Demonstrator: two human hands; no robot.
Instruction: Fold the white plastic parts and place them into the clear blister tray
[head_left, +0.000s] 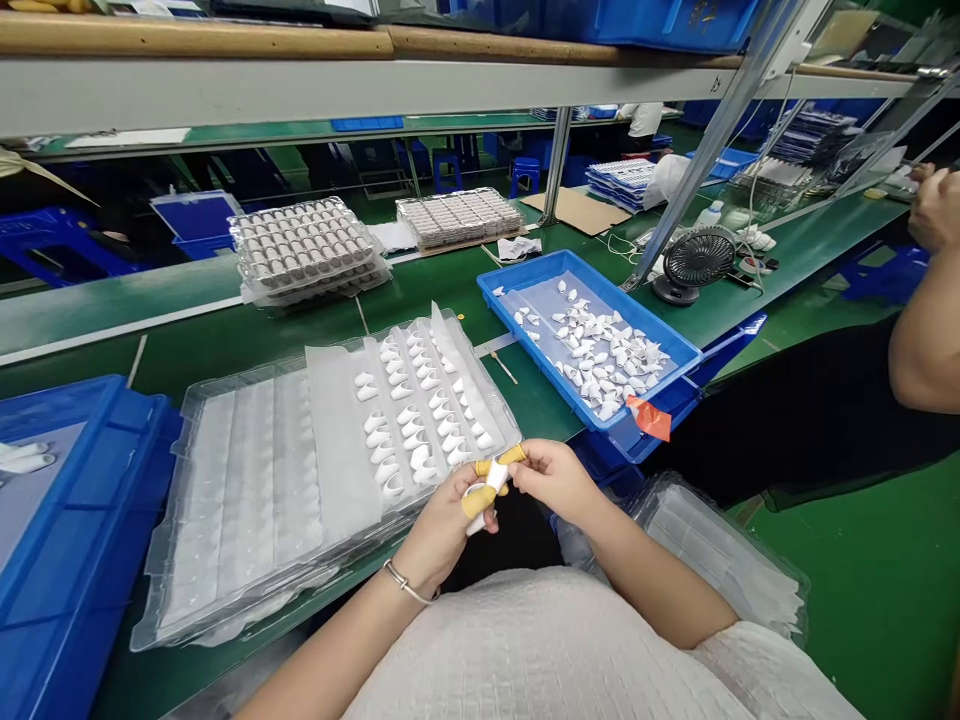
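My left hand [457,505] and my right hand [551,478] meet in front of my body, with yellow finger covers on some fingertips. Between them is a small white curved plastic part [496,475], pinched by the fingers of both hands. More white shows lower in my left hand; whether it is a second part I cannot tell. Just beyond the hands lies a clear plastic tray [487,375] with a white sheet [341,430], and rows of white shell-shaped pieces [412,430] rest in its right half. To the right, a blue bin [525,275] contains many loose white pieces [600,345].
Stacked trays of parts [304,240] stand at the back of the green bench. A black fan [699,260] sits by a metal post [694,150]. At left is another blue bin [112,480]. A person's arm [930,310] is at far right. An overhead shelf [300,95] crosses above.
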